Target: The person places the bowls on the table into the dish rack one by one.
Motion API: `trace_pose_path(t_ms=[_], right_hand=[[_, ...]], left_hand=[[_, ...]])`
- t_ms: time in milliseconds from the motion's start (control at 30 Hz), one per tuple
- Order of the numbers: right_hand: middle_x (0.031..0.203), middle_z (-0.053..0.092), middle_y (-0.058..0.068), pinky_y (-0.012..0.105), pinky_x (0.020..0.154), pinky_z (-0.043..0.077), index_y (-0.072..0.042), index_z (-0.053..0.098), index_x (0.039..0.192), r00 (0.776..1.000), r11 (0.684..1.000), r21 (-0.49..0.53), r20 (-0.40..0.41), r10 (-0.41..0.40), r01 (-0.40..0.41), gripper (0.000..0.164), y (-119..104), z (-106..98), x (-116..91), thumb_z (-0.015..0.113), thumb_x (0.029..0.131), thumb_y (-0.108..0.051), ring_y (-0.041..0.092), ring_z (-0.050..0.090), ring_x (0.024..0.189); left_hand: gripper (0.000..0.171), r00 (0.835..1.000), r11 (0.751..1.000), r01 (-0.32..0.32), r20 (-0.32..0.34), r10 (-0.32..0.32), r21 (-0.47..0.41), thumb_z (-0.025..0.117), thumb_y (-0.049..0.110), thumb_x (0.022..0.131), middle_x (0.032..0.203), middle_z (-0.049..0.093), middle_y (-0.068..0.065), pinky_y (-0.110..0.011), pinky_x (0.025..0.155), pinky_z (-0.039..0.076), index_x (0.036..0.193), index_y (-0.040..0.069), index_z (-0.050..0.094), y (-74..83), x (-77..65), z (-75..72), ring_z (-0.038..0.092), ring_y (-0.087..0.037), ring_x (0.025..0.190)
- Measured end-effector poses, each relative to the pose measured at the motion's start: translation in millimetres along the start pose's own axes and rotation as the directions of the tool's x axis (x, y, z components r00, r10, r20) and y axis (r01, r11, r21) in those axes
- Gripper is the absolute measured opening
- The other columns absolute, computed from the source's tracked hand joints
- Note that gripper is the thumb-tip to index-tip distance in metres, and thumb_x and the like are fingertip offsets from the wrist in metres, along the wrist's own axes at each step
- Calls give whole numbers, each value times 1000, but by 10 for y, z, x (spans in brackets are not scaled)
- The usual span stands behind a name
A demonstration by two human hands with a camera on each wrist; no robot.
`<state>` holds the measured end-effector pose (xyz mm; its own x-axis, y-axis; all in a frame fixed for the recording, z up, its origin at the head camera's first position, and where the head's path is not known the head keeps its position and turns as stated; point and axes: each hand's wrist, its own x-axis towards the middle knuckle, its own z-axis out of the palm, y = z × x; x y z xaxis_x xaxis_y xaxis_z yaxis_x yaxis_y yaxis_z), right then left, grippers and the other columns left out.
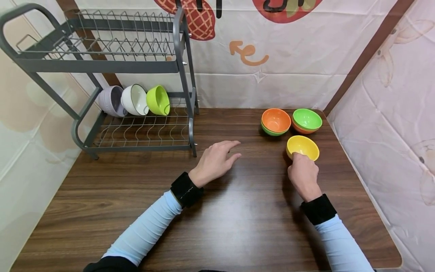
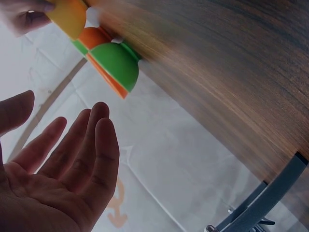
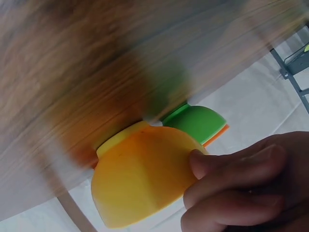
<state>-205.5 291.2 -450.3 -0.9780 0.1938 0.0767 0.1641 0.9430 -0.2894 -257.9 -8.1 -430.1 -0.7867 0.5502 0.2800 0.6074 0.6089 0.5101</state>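
Observation:
My right hand (image 1: 303, 174) pinches the near rim of a yellow bowl (image 1: 302, 145) at the right of the table. In the right wrist view the yellow bowl (image 3: 140, 174) is upright, with curled fingers (image 3: 236, 193) at its side. Just behind it are two stacks: an orange bowl (image 1: 276, 120) inside a green one, and a green bowl (image 1: 307, 118) inside an orange one. Over the middle of the table my left hand (image 1: 215, 160) holds nothing; the left wrist view shows its fingers (image 2: 104, 154) spread and slightly bent.
A dark grey two-tier dish rack (image 1: 98, 66) stands at the back left. On its lower tier lean a lilac bowl (image 1: 111, 101), a white bowl (image 1: 134, 100) and a lime-green bowl (image 1: 158, 100). Printed cloth (image 1: 231, 87) hangs behind the wooden table (image 1: 238, 226).

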Motion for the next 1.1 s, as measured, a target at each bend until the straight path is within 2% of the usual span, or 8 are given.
trace_pose_path(t_ms=[100, 333, 667, 900, 1100], right_hand=[[76, 61, 20, 50, 54, 49, 7, 66, 97, 1000, 1000, 15, -6, -1, 1, 14, -36, -9, -29, 55, 90, 6, 38, 57, 63], [82, 64, 23, 52, 54, 49, 7, 68, 106, 999, 999, 38, -37, -20, 22, 21, -165, -65, -92, 54, 91, 7, 39, 58, 64], [81, 66, 21, 52, 53, 49, 5, 69, 109, 992, 995, 64, -99, -72, 78, 23, -407, -119, -152, 54, 92, 6, 38, 59, 63], [84, 69, 22, 55, 53, 50, 1, 71, 107, 985, 990, 82, -139, -107, 119, 21, -556, -115, -199, 56, 93, 5, 41, 62, 64], [84, 69, 21, 53, 52, 49, 1, 71, 105, 978, 983, 99, -159, -138, 155, 16, -695, -155, -227, 57, 97, 3, 38, 62, 63]], left_hand=[[45, 1000, 1000, 2, -8, -2, 9, 69, 30, 105, 140, 67, -10, -43, 91, 59, 145, 10, 64, 4, 3, -15, 70, -26, 113], [53, 1000, 1000, -3, -31, 3, 19, 72, 29, 103, 141, 66, -11, -43, 84, 60, 151, 10, 57, -11, 14, -49, 72, -27, 109], [67, 999, 999, -14, -40, 15, 28, 74, 29, 102, 147, 61, -14, -45, 97, 56, 160, 11, 46, -6, 3, -101, 63, -29, 129], [71, 999, 1000, -2, -39, 3, 27, 75, 31, 101, 150, 58, -14, -45, 98, 56, 161, 10, 44, 1, -9, -110, 61, -30, 130], [76, 999, 1000, 10, -42, -9, 18, 78, 33, 99, 154, 55, -14, -45, 104, 52, 161, 8, 42, -5, -8, -115, 58, -30, 135]])
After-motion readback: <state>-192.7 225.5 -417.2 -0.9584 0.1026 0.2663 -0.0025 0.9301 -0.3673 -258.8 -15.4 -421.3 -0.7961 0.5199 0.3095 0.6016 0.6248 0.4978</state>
